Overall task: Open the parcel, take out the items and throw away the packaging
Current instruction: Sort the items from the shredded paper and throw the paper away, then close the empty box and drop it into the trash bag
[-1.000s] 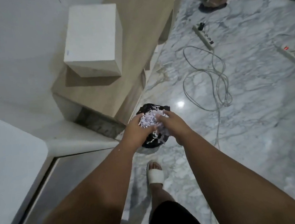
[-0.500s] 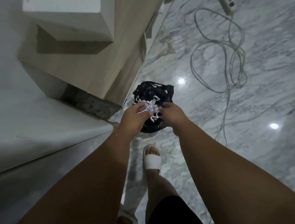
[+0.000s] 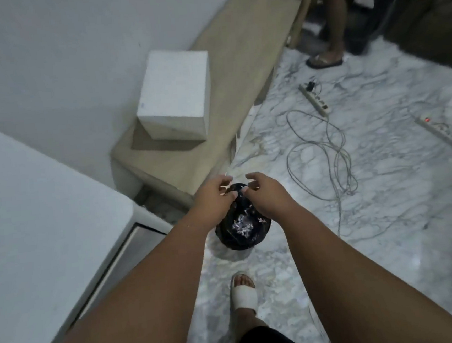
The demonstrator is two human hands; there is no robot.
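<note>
A small bin lined with a black bag [image 3: 241, 233] stands on the marble floor, with white shredded paper filler [image 3: 242, 224] lying inside it. My left hand [image 3: 216, 196] and my right hand [image 3: 265, 192] hover side by side just above the bin's far rim. Both hands have their fingers curled loosely and apart, with nothing held in them. A white box [image 3: 176, 96] sits on a low wooden bench [image 3: 240, 68] against the wall, beyond my hands.
A white counter [image 3: 32, 215] fills the left. Loose cables [image 3: 324, 157] and two power strips [image 3: 314, 99] [image 3: 437, 131] lie on the marble floor at right. Another person's leg and sandal [image 3: 324, 60] stand at the top. My own sandalled foot [image 3: 242, 293] is below the bin.
Both hands held a clump of shredded paper over the bin; now it lies in the bag and my hands have let go and lifted. The camera has tilted back up.
</note>
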